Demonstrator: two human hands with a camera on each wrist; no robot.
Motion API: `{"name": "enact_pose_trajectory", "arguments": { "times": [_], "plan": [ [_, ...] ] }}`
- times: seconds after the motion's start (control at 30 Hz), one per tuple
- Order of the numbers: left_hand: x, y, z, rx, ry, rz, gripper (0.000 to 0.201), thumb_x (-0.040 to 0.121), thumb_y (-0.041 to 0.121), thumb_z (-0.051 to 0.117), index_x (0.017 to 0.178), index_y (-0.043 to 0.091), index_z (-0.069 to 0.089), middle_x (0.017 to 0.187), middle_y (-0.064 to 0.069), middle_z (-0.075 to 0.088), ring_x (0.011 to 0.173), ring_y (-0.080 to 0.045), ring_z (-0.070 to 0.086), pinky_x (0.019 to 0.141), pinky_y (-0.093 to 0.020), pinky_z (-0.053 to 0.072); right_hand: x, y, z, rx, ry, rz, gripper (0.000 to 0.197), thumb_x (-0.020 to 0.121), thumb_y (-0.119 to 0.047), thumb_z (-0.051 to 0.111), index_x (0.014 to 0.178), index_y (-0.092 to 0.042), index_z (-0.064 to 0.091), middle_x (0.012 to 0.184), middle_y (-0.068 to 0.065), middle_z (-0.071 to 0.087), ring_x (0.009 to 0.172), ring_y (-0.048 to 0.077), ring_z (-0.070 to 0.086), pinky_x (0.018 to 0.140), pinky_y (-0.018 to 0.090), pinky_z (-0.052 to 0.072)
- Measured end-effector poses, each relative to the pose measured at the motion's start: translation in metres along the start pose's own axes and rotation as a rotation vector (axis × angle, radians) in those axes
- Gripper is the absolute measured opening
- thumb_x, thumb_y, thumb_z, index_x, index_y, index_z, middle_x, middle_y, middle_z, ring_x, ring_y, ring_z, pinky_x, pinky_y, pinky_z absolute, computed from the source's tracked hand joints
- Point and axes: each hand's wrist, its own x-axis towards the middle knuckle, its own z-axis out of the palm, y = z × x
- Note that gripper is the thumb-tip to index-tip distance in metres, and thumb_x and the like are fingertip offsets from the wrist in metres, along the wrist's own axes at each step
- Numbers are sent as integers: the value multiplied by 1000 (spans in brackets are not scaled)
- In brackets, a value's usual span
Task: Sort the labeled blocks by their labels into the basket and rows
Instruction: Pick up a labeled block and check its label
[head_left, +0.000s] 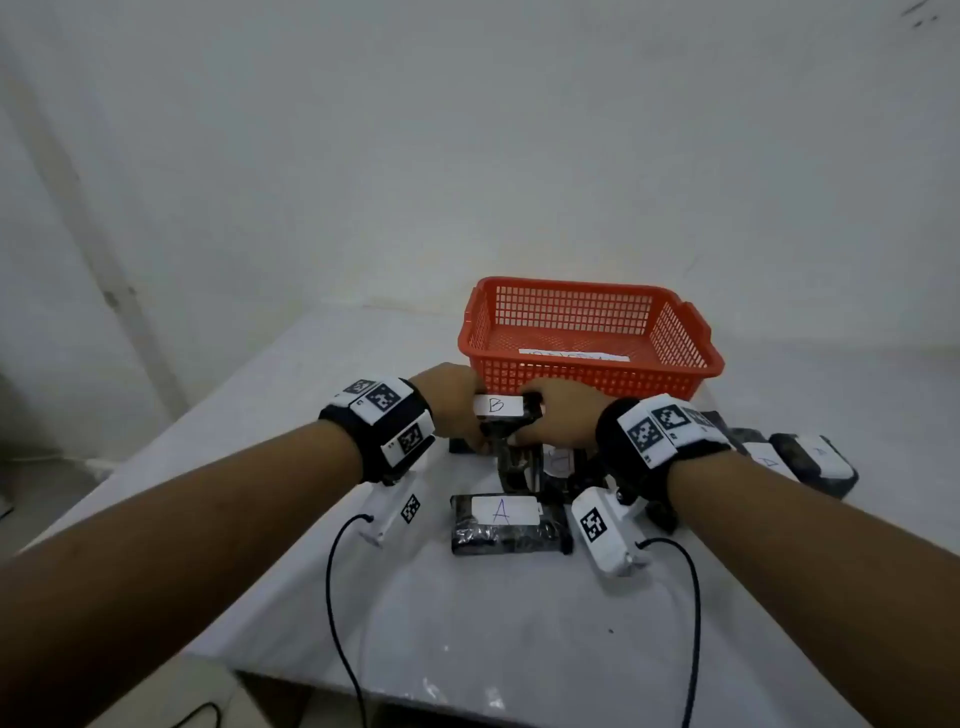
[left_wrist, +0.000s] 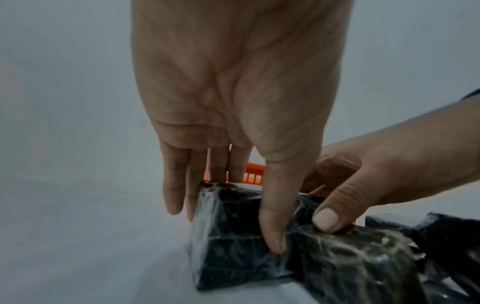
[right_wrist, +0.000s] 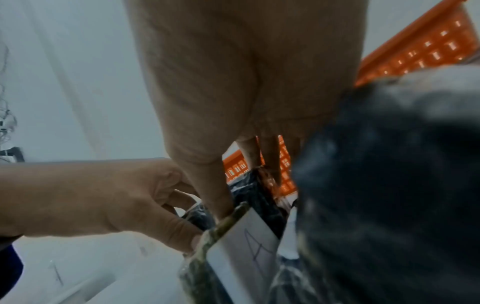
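Note:
A dark wrapped block with a white B label (head_left: 496, 405) is held just in front of the orange mesh basket (head_left: 592, 374). My left hand (head_left: 467, 431) grips its left end; in the left wrist view the thumb (left_wrist: 272, 226) and fingers pinch the block (left_wrist: 228, 242). My right hand (head_left: 535, 418) curls round its right end. Under them a mottled block (head_left: 514, 462) stands on edge. An A-labelled block (head_left: 501, 519) lies flat nearer to me. In the right wrist view an A label (right_wrist: 249, 246) shows below the right hand (right_wrist: 241, 185).
Several more wrapped blocks, two with A labels (head_left: 769, 460), lie on the white table (head_left: 467, 649) at the right. A white paper strip (head_left: 574, 356) lies in the basket. Cables trail from both wrist cameras toward the near table edge. A white wall rises behind.

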Motion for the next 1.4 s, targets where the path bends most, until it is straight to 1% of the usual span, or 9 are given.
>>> {"name": "enact_pose_trajectory", "arguments": {
  "times": [0.17, 0.3, 0.4, 0.57, 0.7, 0.83, 0.93, 1.23, 1.4],
  "plan": [
    [-4, -3, -8, -27, 22, -6, 60, 73, 34, 91, 127, 23, 68, 120, 2, 72, 93, -15, 60, 82, -27, 47, 1, 1, -4, 57, 27, -10, 55, 85, -30, 83, 134, -18, 62, 127, 0, 66, 113, 20, 63, 90, 26, 47],
    [-14, -8, -24, -148, 69, -32, 60, 71, 31, 93, 125, 21, 69, 116, 4, 71, 97, -15, 63, 82, -27, 50, -3, 4, -9, 199, 119, -33, 55, 79, -29, 88, 126, -21, 60, 118, -5, 65, 97, 11, 64, 75, 20, 49],
    [-25, -10, -37, -361, 105, -21, 58, 69, 30, 95, 122, 23, 72, 112, 7, 74, 100, -14, 69, 92, -28, 55, -11, 7, -18, 391, 184, -81, 51, 78, -27, 89, 118, -23, 58, 117, -4, 67, 106, 16, 66, 85, 26, 53],
    [-51, 8, -44, -745, 197, 84, 38, 79, 23, 88, 114, 25, 73, 106, 10, 78, 95, -3, 72, 83, -16, 51, -36, 14, -27, 736, 253, -179, 44, 83, -22, 85, 122, -12, 65, 118, 8, 73, 110, 24, 71, 101, 43, 56],
    [-67, 32, -36, -987, 249, 169, 33, 85, 25, 82, 117, 18, 76, 109, -1, 80, 102, -19, 76, 96, -35, 59, -58, 17, -27, 919, 288, -250, 37, 90, -21, 78, 122, -5, 69, 117, 12, 76, 110, 28, 73, 103, 50, 55],
    [-68, 48, -30, -1021, 288, 197, 35, 86, 28, 83, 118, 18, 76, 110, -3, 80, 104, -24, 76, 104, -50, 55, -74, 19, -27, 958, 280, -286, 42, 87, -25, 81, 124, -8, 69, 120, 9, 75, 115, 26, 71, 108, 47, 51],
    [-67, 55, -24, -1099, 225, 231, 36, 90, 26, 77, 125, 17, 73, 117, -3, 78, 111, -22, 74, 105, -44, 56, -88, 22, -32, 942, 315, -292, 33, 90, -18, 77, 121, -9, 71, 117, 6, 77, 112, 20, 73, 103, 38, 55],
    [-59, 56, -10, -1191, 227, 186, 31, 94, 17, 73, 120, 1, 71, 119, -15, 76, 114, -31, 72, 105, -42, 55, -91, 37, -29, 1119, 235, -255, 52, 75, -18, 84, 123, -3, 67, 121, 15, 74, 116, 30, 71, 110, 50, 49],
    [-62, 62, -11, -1262, 129, 242, 45, 86, 22, 73, 126, 4, 68, 123, -10, 75, 115, -23, 72, 100, -34, 56, -91, 46, -31, 1064, 245, -261, 61, 75, -22, 91, 128, -7, 66, 126, 12, 73, 121, 30, 68, 110, 53, 48]
  ]
}}
